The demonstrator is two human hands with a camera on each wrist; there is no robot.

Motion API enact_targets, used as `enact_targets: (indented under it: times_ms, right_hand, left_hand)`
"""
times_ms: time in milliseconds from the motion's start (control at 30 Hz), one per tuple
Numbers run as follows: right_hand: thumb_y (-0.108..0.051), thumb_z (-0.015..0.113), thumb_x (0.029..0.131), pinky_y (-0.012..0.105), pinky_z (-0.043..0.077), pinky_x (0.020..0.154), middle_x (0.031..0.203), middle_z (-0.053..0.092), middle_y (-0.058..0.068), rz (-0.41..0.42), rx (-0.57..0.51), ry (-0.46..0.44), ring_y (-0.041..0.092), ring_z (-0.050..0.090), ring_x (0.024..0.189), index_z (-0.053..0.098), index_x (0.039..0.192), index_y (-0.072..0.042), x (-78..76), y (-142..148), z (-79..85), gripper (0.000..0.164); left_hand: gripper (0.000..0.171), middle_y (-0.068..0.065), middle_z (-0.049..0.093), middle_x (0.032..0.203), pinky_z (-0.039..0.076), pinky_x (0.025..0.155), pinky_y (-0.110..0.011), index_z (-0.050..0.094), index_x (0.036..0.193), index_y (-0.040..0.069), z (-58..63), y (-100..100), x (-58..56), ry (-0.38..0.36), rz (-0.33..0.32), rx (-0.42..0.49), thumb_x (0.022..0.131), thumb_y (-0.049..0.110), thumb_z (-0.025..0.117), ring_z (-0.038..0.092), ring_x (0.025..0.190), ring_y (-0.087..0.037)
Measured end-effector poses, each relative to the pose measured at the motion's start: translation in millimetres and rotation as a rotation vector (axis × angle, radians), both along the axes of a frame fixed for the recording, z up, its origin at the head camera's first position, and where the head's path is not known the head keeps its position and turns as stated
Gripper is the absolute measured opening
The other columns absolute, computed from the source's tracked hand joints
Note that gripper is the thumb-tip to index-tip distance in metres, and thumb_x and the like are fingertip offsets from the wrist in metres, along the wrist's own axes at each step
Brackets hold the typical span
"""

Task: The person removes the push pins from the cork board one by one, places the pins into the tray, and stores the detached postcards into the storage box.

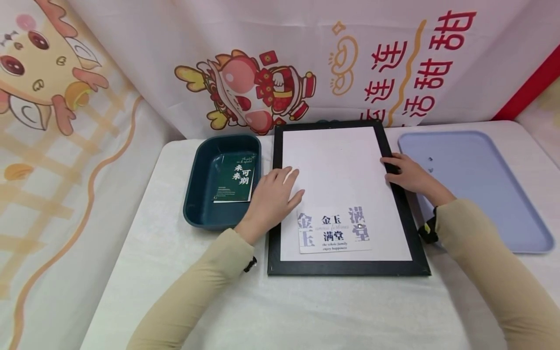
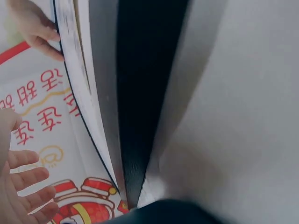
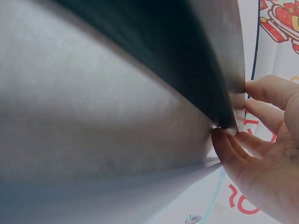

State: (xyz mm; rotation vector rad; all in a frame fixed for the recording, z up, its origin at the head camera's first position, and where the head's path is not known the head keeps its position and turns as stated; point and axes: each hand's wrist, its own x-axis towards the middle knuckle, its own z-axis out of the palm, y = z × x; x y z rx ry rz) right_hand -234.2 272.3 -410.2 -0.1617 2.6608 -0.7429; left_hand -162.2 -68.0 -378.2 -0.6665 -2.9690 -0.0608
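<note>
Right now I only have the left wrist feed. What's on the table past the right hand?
Observer: A blue tray, to the right of the black frame.
Operator: Can't read the white board at this angle. Any print?
Observer: Yes, a white card with Chinese characters lies on it, by the frame's near side.
Operator: And the dark shape low in my picture?
Observer: Looks like the dark green tray; the head view shows a green card lying in it.
</note>
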Motion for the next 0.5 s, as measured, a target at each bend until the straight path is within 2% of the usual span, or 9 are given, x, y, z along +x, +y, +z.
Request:
enact_targets:
  times_ms: [133, 300, 500]
  right_hand:
    - [-0.019, 0.049, 0.098, 0.066, 0.021, 0.109, 0.154, 0.005, 0.035, 0.001, -0.001, -0.003, 0.055, 0.011, 0.139, 0.027, 0.149, 0.000, 0.2, 0, 1.3, 0.059]
    - [-0.023, 0.051, 0.098, 0.066, 0.022, 0.108, 0.154, 0.007, 0.034, -0.011, -0.018, 0.016, 0.055, 0.014, 0.139, 0.030, 0.149, -0.003, 0.1, 1, -1.4, 0.059]
    - [-0.021, 0.050, 0.097, 0.067, 0.021, 0.109, 0.154, 0.007, 0.034, -0.004, -0.023, 0.011, 0.055, 0.013, 0.139, 0.029, 0.149, -0.001, 0.1, 1, -0.9, 0.059]
  left_hand:
    - [0.059, -0.007, 0.041, 0.151, 0.034, 0.114, -0.044, 0.038, 0.147, 0.015, -6.6, 5, 1.6, -0.092, -0.043, -0.045, 0.099, 0.048, 0.042, 0.041, 0.137, -0.027]
    - [0.060, -0.003, 0.031, 0.157, 0.026, 0.118, -0.045, 0.030, 0.151, 0.020, -17.5, 6, 1.6, -0.219, -0.156, -0.103, 0.099, 0.050, 0.037, 0.030, 0.144, -0.026]
    - [0.059, 0.000, 0.028, 0.158, 0.020, 0.120, -0.044, 0.028, 0.152, 0.024, -27.0, 3, 2.2, -0.315, -0.238, -0.089, 0.099, 0.051, 0.037, 0.025, 0.147, -0.024]
